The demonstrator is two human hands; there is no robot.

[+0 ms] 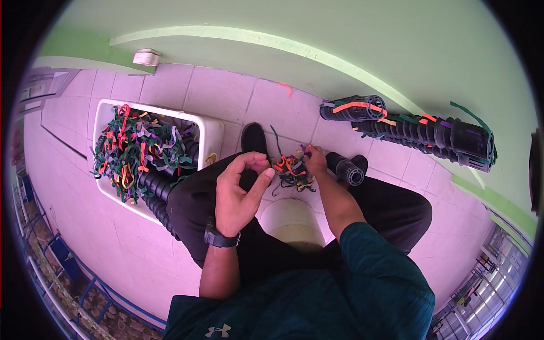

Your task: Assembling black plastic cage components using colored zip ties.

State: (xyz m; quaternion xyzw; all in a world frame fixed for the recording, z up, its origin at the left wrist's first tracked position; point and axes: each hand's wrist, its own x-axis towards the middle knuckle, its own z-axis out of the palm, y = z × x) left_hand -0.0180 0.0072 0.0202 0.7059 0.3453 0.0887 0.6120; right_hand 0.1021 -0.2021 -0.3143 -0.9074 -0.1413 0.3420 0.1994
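My left hand [241,190], with a dark watch on the wrist, is raised above my left knee. Its fingers curve toward the thumb with a gap between, and nothing shows in it. Lower down, between my feet, lies a small pile of cloth strips [290,173] in orange, dark green, grey and yellow. My right hand [315,161] reaches to the right edge of this pile. Its fingertips are closed on a purple cloth strip [306,152], partly hidden by the fingers. Beside that hand, a short black slotted tube [347,170] lies by my right foot.
At left, a white bin [211,139] holds many coloured strips [139,150] and black ribbed tubes [156,186]. More black tubes [425,133] lie along the green wall [362,45]. A pale rounded seat [292,221] is between my legs. An orange strip [286,88] lies on the tiles.
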